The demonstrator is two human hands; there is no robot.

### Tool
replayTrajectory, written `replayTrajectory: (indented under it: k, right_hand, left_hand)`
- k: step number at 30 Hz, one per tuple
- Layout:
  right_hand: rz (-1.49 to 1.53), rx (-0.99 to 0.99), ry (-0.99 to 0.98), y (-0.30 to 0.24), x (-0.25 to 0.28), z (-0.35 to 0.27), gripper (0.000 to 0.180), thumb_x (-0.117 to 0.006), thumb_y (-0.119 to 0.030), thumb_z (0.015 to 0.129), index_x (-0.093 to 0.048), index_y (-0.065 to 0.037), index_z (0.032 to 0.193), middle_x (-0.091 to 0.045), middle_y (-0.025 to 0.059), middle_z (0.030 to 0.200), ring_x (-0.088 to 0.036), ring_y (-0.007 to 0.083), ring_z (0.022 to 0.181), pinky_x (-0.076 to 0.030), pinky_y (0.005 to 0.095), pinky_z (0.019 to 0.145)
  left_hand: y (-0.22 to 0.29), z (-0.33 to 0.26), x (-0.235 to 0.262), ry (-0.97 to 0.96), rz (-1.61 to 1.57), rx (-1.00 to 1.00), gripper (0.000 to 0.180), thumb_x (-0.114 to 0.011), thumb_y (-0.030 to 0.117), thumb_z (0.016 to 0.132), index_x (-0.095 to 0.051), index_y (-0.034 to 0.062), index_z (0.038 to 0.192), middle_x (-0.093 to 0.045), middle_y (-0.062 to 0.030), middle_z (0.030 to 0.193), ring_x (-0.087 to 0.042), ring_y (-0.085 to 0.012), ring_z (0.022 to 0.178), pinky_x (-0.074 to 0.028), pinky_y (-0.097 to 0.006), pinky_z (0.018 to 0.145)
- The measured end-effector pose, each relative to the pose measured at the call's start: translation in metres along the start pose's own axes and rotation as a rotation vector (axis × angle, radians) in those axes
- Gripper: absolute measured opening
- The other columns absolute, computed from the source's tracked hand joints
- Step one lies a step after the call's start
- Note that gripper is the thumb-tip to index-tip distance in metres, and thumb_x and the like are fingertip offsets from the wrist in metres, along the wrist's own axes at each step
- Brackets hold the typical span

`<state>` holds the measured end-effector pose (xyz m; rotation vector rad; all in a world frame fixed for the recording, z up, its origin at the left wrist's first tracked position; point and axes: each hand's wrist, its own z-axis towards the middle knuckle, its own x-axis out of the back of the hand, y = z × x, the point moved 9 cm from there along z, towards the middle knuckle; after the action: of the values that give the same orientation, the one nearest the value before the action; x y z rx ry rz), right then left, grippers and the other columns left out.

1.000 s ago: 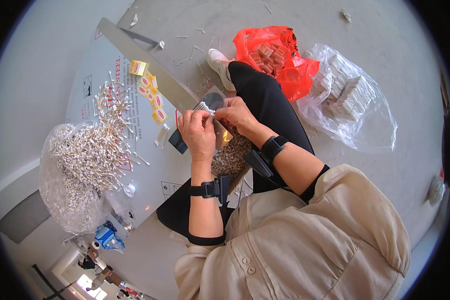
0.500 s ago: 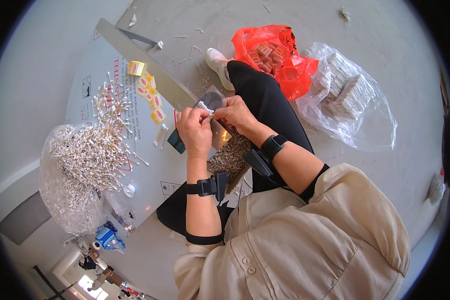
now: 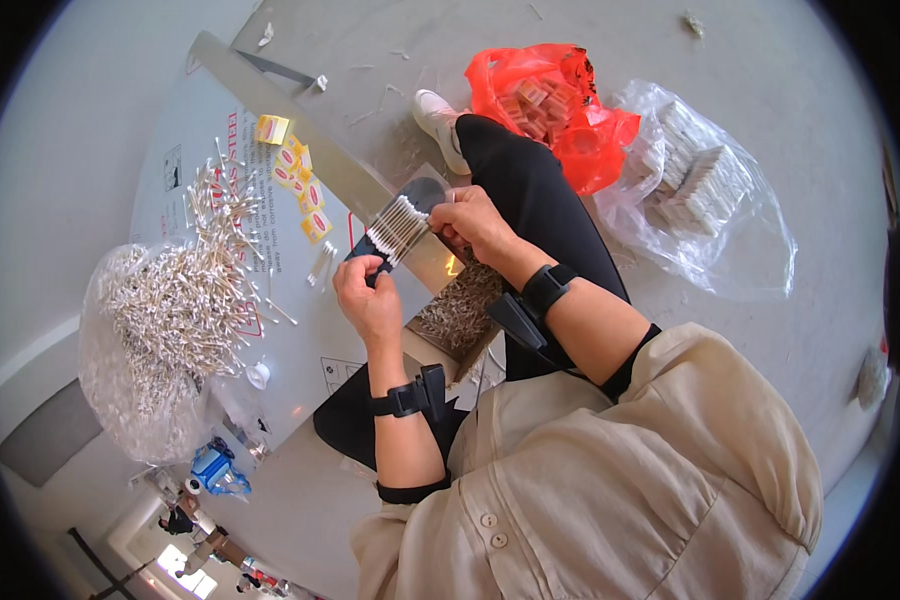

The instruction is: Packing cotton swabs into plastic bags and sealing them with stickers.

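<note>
A row of white-tipped cotton swabs [image 3: 399, 229] lies side by side across a dark flat board [image 3: 357, 246], above the steel table's edge. My left hand [image 3: 368, 296] pinches the board's near left corner, thumb on top. My right hand [image 3: 470, 222] has its fingers closed at the board's right edge, beside the swab tips; its exact grip is partly hidden. A rounded dark end [image 3: 425, 192] shows beyond the swabs. Just below my hands, an open cardboard box [image 3: 432, 352] holds many loose swabs [image 3: 462, 308].
A large heap of swabs [image 3: 175, 320] spills from a clear bag on the steel-sheet table [image 3: 305, 385] at left. Small yellow boxes [image 3: 300, 180] and a few loose swabs [image 3: 321, 262] lie nearer. On the floor are a red bag [image 3: 595, 140] and a clear bag [image 3: 740, 240] of white packs.
My left hand has moved down and left, off the swabs to the board's corner. The swab row now shows spread across the board. My right hand stays near its place.
</note>
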<state>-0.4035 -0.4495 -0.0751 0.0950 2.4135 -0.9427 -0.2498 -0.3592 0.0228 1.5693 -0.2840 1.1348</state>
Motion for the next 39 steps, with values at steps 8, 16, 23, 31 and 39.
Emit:
replayTrajectory:
  k: [8,16,23,31,39]
  right_hand:
    - [-0.052,-0.02,-0.006,0.0,0.001,-0.002,0.009,-0.062,-0.002,0.074,-0.058,-0.001,0.067,-0.053,0.0029,0.057,-0.043,0.0078,0.042,-0.03,0.0209,0.037]
    - [-0.04,-0.032,0.0,0.0,0.001,-0.003,0.011,-0.064,-0.002,0.075,-0.057,-0.001,0.067,-0.052,0.0026,0.056,-0.043,0.0078,0.042,-0.029,0.0205,0.037]
    - [-0.04,-0.004,-0.021,-0.004,-0.001,-0.005,0.012,-0.066,-0.001,0.074,-0.057,-0.003,0.066,-0.051,0.0014,0.056,-0.043,0.0073,0.043,-0.029,0.0206,0.038]
    - [-0.062,0.014,-0.021,-0.006,-0.004,-0.006,0.011,-0.067,0.0,0.073,-0.058,-0.004,0.068,-0.052,0.0003,0.057,-0.045,0.0072,0.045,-0.03,0.0211,0.04]
    - [-0.084,0.099,-0.003,-0.007,-0.005,-0.002,0.005,-0.066,0.001,0.072,-0.062,0.0,0.069,-0.052,0.0016,0.053,-0.043,0.0093,0.04,-0.03,0.0273,0.037]
  left_hand:
    - [0.008,-0.004,-0.002,0.009,0.014,-0.06,0.012,-0.069,0.001,0.072,-0.062,0.0057,0.08,-0.057,-0.0059,0.079,-0.055,-0.0268,0.082,-0.046,-0.037,0.073]
    - [0.025,-0.003,-0.003,-0.036,0.101,-0.153,0.013,-0.07,0.0,0.071,-0.061,0.0054,0.079,-0.056,-0.0064,0.079,-0.055,-0.0281,0.081,-0.046,-0.039,0.072]
    - [0.027,0.003,-0.007,-0.131,0.104,-0.174,0.012,-0.068,-0.001,0.073,-0.059,0.005,0.08,-0.056,-0.0077,0.078,-0.055,-0.0295,0.079,-0.046,-0.04,0.069]
    - [0.031,0.012,-0.014,-0.29,0.157,-0.265,0.01,-0.061,-0.001,0.074,-0.052,0.003,0.077,-0.056,-0.0121,0.077,-0.056,-0.0328,0.077,-0.046,-0.044,0.068]
    - [0.044,0.01,-0.013,-0.243,0.207,-0.378,0.009,-0.058,-0.004,0.074,-0.053,0.0022,0.078,-0.056,-0.0139,0.078,-0.056,-0.0342,0.078,-0.048,-0.044,0.069]
